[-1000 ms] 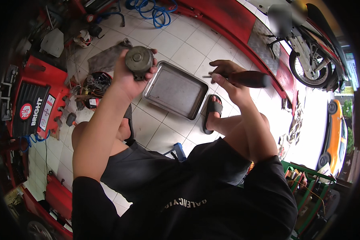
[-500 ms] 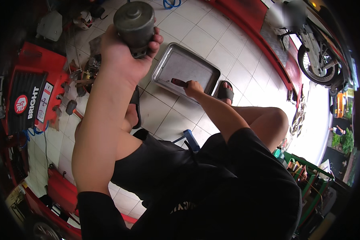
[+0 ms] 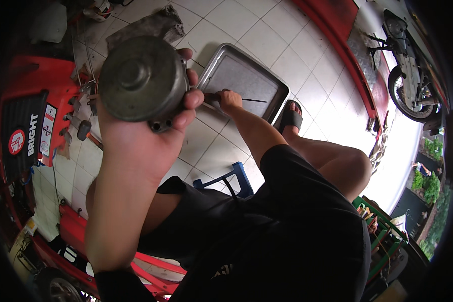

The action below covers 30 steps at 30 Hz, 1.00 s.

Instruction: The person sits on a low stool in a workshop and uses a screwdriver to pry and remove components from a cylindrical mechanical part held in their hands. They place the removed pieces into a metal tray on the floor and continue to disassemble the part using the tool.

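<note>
Raised close to view at the upper left, a dull grey cylindrical metal motor rests in my left hand. The fingers wrap round its side, and the round end with a raised centre boss faces up. Lower and to the right, my right hand is closed round a screwdriver. Its dark handle sticks out to the left of the fist and the thin shaft points right, above the tray. The shallow metal tray lies on the floor beneath the right hand, with a dark stained bottom.
A crumpled grey rag lies on the tiles beyond the motor. A hammer is beside the red machine at left. A blue stool stands between my legs. A motorcycle stands far right, past a red raised edge.
The motor in my left hand has come nearer and tipped, showing more of its round end. My right hand has shifted slightly left, and the screwdriver's shaft now shows.
</note>
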### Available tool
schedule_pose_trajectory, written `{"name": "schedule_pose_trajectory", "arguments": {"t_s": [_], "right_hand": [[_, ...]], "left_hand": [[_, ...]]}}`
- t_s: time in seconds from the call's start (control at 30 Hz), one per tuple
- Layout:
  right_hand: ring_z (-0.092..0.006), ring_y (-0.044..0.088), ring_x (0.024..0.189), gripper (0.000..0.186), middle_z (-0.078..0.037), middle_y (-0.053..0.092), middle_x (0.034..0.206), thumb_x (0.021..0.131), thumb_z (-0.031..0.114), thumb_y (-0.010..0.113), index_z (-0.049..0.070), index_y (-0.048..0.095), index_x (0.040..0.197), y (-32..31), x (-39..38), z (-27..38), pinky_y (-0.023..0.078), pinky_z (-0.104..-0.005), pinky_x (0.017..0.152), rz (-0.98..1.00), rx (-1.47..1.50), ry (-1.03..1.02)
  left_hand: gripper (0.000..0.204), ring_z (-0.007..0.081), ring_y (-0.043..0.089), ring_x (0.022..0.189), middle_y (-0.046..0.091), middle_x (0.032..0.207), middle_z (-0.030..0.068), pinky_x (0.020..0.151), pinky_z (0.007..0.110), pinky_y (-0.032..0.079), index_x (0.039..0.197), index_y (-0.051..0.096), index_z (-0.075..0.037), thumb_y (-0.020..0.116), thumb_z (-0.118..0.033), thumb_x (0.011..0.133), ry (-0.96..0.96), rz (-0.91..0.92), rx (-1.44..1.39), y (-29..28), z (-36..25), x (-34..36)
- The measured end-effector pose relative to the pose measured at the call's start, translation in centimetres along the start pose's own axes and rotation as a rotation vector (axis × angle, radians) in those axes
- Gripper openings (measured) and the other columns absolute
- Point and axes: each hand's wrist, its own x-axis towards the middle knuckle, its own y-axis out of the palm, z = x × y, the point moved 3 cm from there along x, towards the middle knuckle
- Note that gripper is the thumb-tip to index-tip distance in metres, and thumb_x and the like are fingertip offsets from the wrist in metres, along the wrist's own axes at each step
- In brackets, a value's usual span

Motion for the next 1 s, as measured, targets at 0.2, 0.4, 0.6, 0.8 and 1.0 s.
{"name": "schedule_pose_trajectory", "arguments": {"t_s": [0.2, 0.4, 0.6, 0.8, 1.0], "right_hand": [[-0.0342, 0.068, 0.098, 0.022, -0.009, 0.069, 0.105, 0.091, 0.020, 0.058, 0.020, 0.075, 0.103, 0.3, 0.5, -0.6, 0.055, -0.0465, 0.082, -0.016, 0.035, 0.031], [-0.0356, 0.068, 0.098, 0.021, -0.011, 0.067, 0.112, 0.094, 0.025, 0.058, 0.013, 0.073, 0.103, -3.3, -0.8, -2.1, 0.055, -0.0461, 0.083, -0.061, 0.059, -0.003], [-0.0350, 0.067, 0.084, 0.033, -0.015, 0.069, 0.087, 0.088, 0.036, 0.074, 0.003, 0.071, 0.091, -18.5, -2.4, -3.9, 0.051, -0.0448, 0.073, -0.244, 0.202, -0.145], [-0.0095, 0.055, 0.075, 0.039, -0.004, 0.067, 0.077, 0.091, 0.035, 0.077, -0.003, 0.070, 0.095, -35.8, -10.7, 1.7, 0.048, -0.0301, 0.070, -0.290, 0.686, -0.018], [-0.0081, 0.063, 0.090, 0.027, -0.004, 0.071, 0.102, 0.090, 0.013, 0.077, -0.001, 0.068, 0.112, -39.1, -21.5, 7.1, 0.052, -0.0266, 0.083, -0.252, 0.971, -0.361]], "left_hand": [[0.066, 0.0292, 0.056, 0.080, 0.057, 0.121, 0.0198, 0.050, 0.029, 0.044, 0.126, 0.055, 0.000, 0.044, -0.058, 0.096, -0.080, 0.119, -0.032, -1.3, 0.5, 0.7], [0.064, 0.0235, 0.060, 0.076, 0.066, 0.089, 0.0114, 0.051, 0.030, 0.044, 0.116, 0.063, 0.000, 0.037, -0.055, 0.097, -0.133, 0.115, 0.233, -0.4, 1.0, 2.2], [0.070, 0.0229, 0.065, 0.072, 0.068, 0.088, 0.0132, 0.060, 0.030, 0.052, 0.115, 0.062, 0.005, 0.035, -0.057, 0.100, -0.001, 0.012, 0.344, 1.9, 4.4, 2.9], [0.072, 0.0179, 0.069, 0.079, 0.069, 0.094, 0.0127, 0.072, 0.030, 0.058, 0.112, 0.063, 0.003, 0.036, -0.063, 0.102, -0.137, 0.280, 0.466, 2.6, 8.3, 0.7], [0.080, 0.0178, 0.069, 0.090, 0.068, 0.104, 0.0143, 0.078, 0.031, 0.059, 0.133, 0.051, -0.006, 0.028, -0.074, 0.097, -0.143, 0.290, 0.684, 2.9, 12.2, -0.5]]}}
